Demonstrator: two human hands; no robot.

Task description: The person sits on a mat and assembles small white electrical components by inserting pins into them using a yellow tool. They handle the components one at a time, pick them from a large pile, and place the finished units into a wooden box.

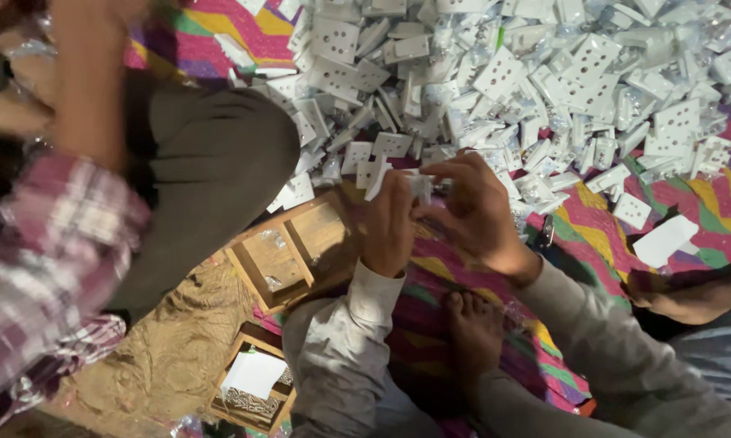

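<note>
On a bright zigzag mat (706, 203) on the floor, the left hand (387, 227) and right hand (472, 212) both pinch one small white socket part (418, 185), raised just beside the big pile of white socket plates (527, 73), so the supply stays within easy reach.

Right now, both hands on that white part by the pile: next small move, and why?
Probably keep the left hand steady and let the right hand finish seating the small white socket part held between them. Both hands pinch it above the wooden tray, just clear of the pile of white socket plates, so the fit looks unfinished; the part itself is blurred.
</note>
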